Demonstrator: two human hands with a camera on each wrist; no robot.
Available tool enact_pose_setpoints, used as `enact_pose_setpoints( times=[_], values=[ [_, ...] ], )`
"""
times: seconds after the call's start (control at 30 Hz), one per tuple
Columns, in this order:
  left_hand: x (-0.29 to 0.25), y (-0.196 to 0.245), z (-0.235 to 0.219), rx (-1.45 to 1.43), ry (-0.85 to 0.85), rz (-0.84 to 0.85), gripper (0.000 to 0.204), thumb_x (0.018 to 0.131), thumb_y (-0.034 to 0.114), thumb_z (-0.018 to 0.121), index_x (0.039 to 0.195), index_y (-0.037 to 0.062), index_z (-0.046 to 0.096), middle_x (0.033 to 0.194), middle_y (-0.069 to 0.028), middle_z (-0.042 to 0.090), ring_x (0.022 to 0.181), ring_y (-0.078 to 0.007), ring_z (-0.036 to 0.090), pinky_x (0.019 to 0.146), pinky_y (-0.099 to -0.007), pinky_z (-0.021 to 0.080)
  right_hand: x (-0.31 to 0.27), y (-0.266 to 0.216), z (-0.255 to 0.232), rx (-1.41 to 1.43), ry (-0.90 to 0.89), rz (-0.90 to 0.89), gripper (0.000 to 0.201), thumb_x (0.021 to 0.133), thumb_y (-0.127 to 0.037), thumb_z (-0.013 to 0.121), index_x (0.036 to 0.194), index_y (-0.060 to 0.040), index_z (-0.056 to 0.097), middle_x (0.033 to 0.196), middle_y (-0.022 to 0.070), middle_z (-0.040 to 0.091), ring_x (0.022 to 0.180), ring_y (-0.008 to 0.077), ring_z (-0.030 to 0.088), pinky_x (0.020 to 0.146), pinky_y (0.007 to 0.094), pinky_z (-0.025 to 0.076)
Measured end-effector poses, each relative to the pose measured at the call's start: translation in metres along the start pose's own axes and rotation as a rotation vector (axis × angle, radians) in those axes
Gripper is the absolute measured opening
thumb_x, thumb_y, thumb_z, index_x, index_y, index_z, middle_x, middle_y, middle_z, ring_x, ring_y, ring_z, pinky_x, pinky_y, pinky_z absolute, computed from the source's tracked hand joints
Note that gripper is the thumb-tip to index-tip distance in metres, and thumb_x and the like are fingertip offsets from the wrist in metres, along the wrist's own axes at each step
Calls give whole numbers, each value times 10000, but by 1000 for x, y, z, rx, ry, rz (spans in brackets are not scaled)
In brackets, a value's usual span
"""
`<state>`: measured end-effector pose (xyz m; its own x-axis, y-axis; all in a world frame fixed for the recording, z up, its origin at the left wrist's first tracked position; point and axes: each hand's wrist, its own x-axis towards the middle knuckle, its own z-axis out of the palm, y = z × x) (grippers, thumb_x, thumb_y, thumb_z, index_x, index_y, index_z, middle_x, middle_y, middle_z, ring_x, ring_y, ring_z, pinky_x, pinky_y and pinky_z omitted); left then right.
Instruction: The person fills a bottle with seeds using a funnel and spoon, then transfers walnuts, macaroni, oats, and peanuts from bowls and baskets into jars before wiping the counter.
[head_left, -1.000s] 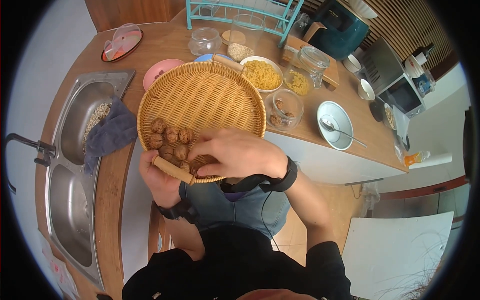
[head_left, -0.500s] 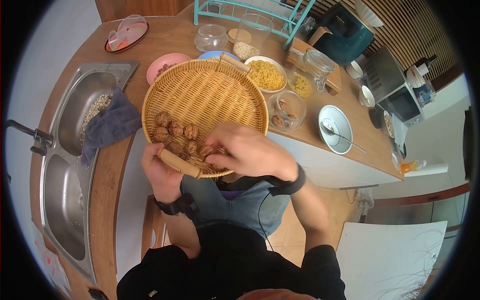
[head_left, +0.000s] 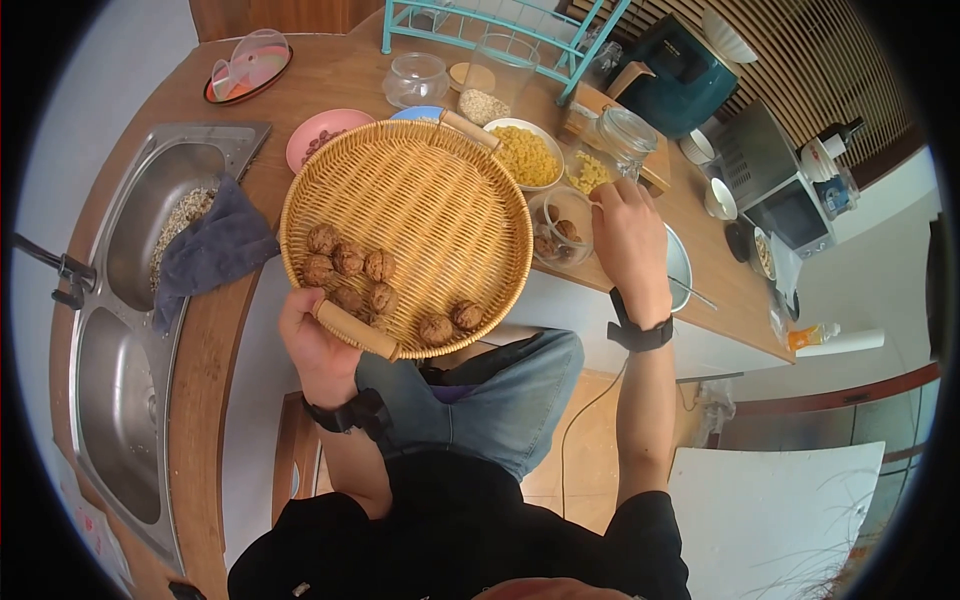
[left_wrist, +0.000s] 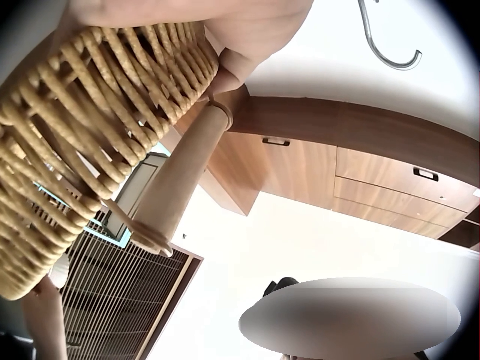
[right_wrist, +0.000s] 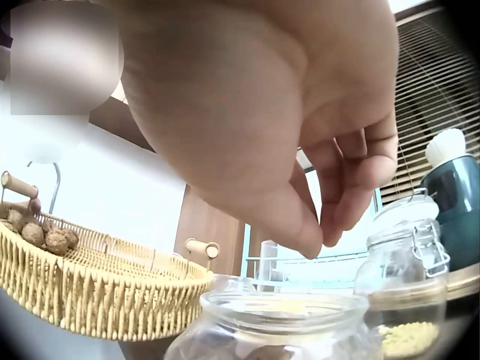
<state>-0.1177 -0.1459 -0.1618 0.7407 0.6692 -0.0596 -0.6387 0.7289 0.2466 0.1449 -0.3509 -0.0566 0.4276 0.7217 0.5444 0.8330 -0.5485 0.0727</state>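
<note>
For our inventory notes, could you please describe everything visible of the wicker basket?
The wicker basket is round, shallow and golden tan, apparently woven rattan, with two opposite, pale, wood-like handles. It is held open side up, partly overlapping the counter in the head view. The left hand grips its near edge beside one handle; walnuts lie inside along the near side.

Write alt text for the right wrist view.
A right hand points its fingertips down above the rim of a glass jar. A wicker basket holding walnuts is at left; a clip-top jar of yellow pasta stands at right.
</note>
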Motion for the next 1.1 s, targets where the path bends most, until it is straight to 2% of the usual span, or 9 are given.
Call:
enact_pose_setpoints(
  times=[0.13,0.27,0.43,0.57,0.77,0.87,0.97,1.03,1.1],
  values=[
    [-2,-2,1,2,-9,9,572,822,125,457,1369,-38,420,1350,-189,519,1216,-335,538,1010,-494,467,4,-33,-20,398,-92,53,93,806,-66,649,896,-45,645,865,132,616,833,328,619,695,415,507],
    [1,-3,3,32,-84,-6,593,813,128,466,1381,-32,410,1361,-191,511,1232,-341,526,1022,-493,460,0,-91,-34,716,-278,-273,236,801,-135,715,1009,-35,663,937,121,632,889,312,633,753,396,510],
    [-3,-2,6,32,-121,-11,619,801,143,483,1392,-22,402,1368,-195,503,1247,-348,512,1040,-497,445,-3,-122,-13,578,-474,-329,399,796,-220,733,1133,-43,611,933,145,602,879,329,629,747,420,521],
    [-2,-1,1,25,-81,-15,629,791,144,491,1391,-23,403,1369,-194,503,1244,-350,513,1047,-501,437,-3,-134,-8,645,-566,-362,359,790,-245,736,1006,3,591,863,159,606,786,364,639,690,441,515],
    [0,2,-3,39,-123,-34,624,791,146,496,1384,-29,412,1364,-190,509,1243,-348,514,1050,-496,434,0,-136,-6,702,-709,-412,384,759,-247,760,977,15,583,874,166,627,797,365,644,673,436,507],
    [1,0,-4,52,-158,-15,619,796,142,492,1385,-29,412,1363,-190,510,1246,-345,513,1053,-492,432,-4,-134,-6,699,-642,-418,364,759,-208,759,1000,6,591,858,157,632,790,364,642,691,432,510],
    [0,-1,3,69,-108,24,614,800,134,484,1387,-30,410,1362,-190,511,1247,-341,512,1050,-493,434,-3,-122,-15,866,-366,-346,321,760,-137,751,1017,-8,609,844,138,636,782,329,650,697,406,523],
    [0,1,4,38,-93,24,607,803,129,482,1384,-31,413,1359,-189,513,1243,-340,515,1046,-496,438,5,-104,-26,908,-238,-241,285,770,-69,737,1028,-22,625,864,115,647,783,266,664,685,368,533],
    [0,3,3,29,-80,43,608,809,137,468,1393,-23,406,1373,-189,500,1250,-344,507,1046,-504,435,12,-75,-29,855,-94,-69,256,771,-43,715,1002,-19,608,913,141,645,776,293,674,667,374,530]
  ],
)
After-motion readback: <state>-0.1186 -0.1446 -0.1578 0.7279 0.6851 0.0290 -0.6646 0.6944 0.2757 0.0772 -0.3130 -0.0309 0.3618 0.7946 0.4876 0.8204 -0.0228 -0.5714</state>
